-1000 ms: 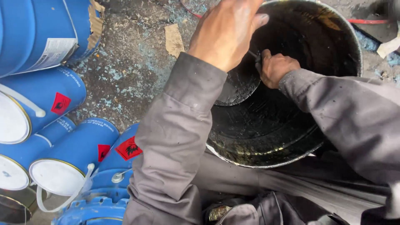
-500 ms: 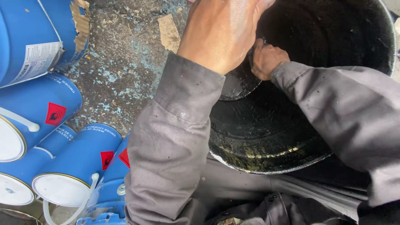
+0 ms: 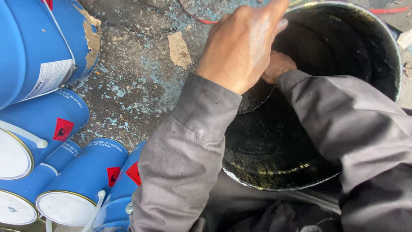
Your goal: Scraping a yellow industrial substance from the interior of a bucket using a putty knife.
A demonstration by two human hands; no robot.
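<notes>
A big black drum (image 3: 386, 47) stands open on the ground, its inside coated with dark glossy residue. My left hand (image 3: 242, 47) reaches over the drum's near-left rim, fingers curled down at the top, and grips a dark round disc (image 3: 256, 98) whose lower edge shows under the wrist. My right hand (image 3: 279, 66) is inside the drum, closed like a fist against the disc and half hidden behind the left hand. What it holds is hidden. Both arms wear grey sleeves.
Several blue cans (image 3: 64, 124) with white lids and red diamond labels lie stacked at the left. One larger blue drum (image 3: 38, 47) with a torn label stands at the top left. The concrete floor (image 3: 137, 77) is stained with blue paint flecks. A red cord (image 3: 386, 9) runs behind the drum.
The view has moved closer to the drum. My left hand has shifted a little rightward over the rim and now covers more of my right hand.
</notes>
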